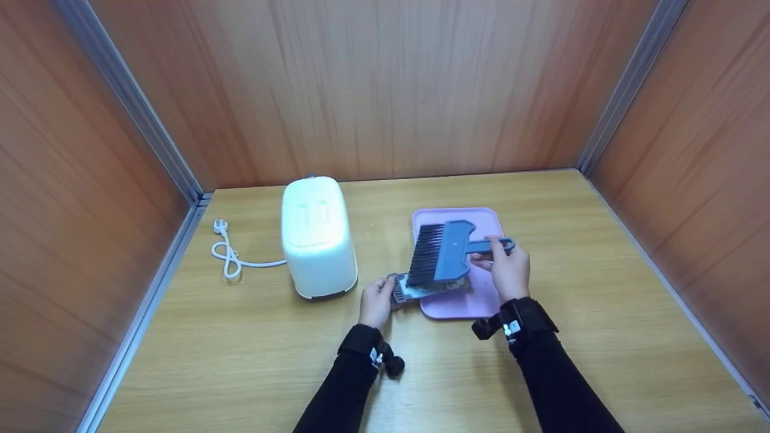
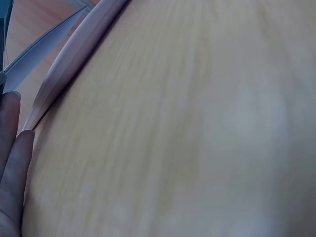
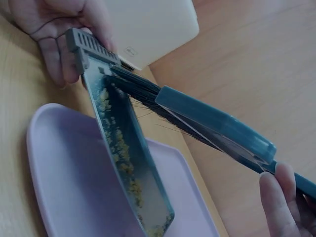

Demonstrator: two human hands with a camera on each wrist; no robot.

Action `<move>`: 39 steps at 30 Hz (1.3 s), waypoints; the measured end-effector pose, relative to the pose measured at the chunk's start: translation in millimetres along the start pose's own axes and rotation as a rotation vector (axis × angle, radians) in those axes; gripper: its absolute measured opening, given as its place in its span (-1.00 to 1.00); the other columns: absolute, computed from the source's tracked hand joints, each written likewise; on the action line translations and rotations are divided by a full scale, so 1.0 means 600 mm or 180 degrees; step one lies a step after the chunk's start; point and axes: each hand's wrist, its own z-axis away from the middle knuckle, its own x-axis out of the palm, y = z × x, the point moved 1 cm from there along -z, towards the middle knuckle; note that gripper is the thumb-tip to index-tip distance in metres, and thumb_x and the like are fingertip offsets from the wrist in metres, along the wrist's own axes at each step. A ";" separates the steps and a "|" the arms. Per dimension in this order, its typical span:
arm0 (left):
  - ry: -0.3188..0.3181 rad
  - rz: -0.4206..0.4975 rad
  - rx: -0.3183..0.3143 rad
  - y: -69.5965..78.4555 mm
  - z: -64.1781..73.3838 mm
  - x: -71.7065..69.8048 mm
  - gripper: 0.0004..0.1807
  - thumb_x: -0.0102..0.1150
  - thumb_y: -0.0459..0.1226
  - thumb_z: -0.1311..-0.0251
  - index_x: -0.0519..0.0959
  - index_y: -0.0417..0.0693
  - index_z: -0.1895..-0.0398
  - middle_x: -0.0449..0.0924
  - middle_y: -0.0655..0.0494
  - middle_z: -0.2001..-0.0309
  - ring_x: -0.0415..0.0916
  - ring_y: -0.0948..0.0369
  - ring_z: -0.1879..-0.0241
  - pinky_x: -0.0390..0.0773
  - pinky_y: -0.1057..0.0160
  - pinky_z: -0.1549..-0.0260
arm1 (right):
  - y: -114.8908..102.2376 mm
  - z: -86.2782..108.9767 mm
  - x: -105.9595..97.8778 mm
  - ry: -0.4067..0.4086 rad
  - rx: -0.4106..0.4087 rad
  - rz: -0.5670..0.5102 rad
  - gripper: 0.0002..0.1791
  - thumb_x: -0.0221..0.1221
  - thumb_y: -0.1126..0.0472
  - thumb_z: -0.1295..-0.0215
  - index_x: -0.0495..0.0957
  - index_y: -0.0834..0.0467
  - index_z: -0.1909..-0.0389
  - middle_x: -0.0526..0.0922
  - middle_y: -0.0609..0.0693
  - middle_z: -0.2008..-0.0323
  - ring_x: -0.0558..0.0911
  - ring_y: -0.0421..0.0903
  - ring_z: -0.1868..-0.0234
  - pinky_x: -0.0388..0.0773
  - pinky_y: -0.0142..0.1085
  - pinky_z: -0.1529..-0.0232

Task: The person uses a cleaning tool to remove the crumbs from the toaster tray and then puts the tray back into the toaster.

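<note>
Blue plastic makes up the body of a brush [image 1: 452,252], whose handle is pinched between the thumb and fingers of the right hand [image 1: 510,269]. From those fingers it reaches leftward, its dark bristles [image 1: 427,254] slanting toward the fingers of the left hand [image 1: 376,302]. These grip the grey slotted end [image 3: 94,47] of a shallow pan [image 1: 430,293], which extends to their right, partly over a lilac tray [image 1: 487,297]. Yellow crumbs [image 3: 121,153] lie along the pan, out from the left fingers; the bristle tips reach in near the slotted end, just beside those fingers. Below the right fingers, the lilac tray rests on the worktop [image 1: 252,355]. Left of the left fingers and farther back stands a white appliance [image 1: 322,240]; beyond it from them lie its looped white cord [image 1: 261,264] and plug [image 1: 221,227].
</note>
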 end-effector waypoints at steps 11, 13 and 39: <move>0.0042 0.0105 -0.0056 0.001 0.005 0.002 -0.59 0.05 -0.21 -0.62 0.67 -0.46 -0.06 0.75 -0.02 0.23 0.59 0.30 0.27 0.61 0.35 0.16 | 0.005 -0.009 -0.024 -0.0008 -0.0032 0.0330 -0.57 0.00 0.14 -0.72 0.53 0.42 -0.26 0.75 0.17 0.20 0.78 -0.22 0.39 0.76 -0.31 0.11; 0.0071 0.0127 -0.0026 0.001 0.005 0.002 -0.60 0.06 -0.22 -0.61 0.67 -0.48 -0.03 0.75 -0.01 0.24 0.58 0.31 0.27 0.60 0.34 0.16 | 0.005 -0.012 -0.032 -0.0007 -0.0054 0.0344 -0.57 0.01 0.15 -0.72 0.53 0.43 -0.26 0.76 0.18 0.18 0.78 -0.21 0.40 0.76 -0.30 0.11; 0.0085 -0.0016 -0.0011 0.003 0.002 0.004 -0.60 0.05 -0.22 -0.62 0.66 -0.46 -0.07 0.77 -0.14 0.10 0.64 0.20 0.13 0.61 0.25 0.01 | 0.008 -0.032 -0.143 0.0212 0.0068 0.0327 -0.54 0.00 0.10 -0.73 0.47 0.40 -0.32 0.76 -0.01 0.31 0.79 -0.20 0.34 0.74 -0.33 0.08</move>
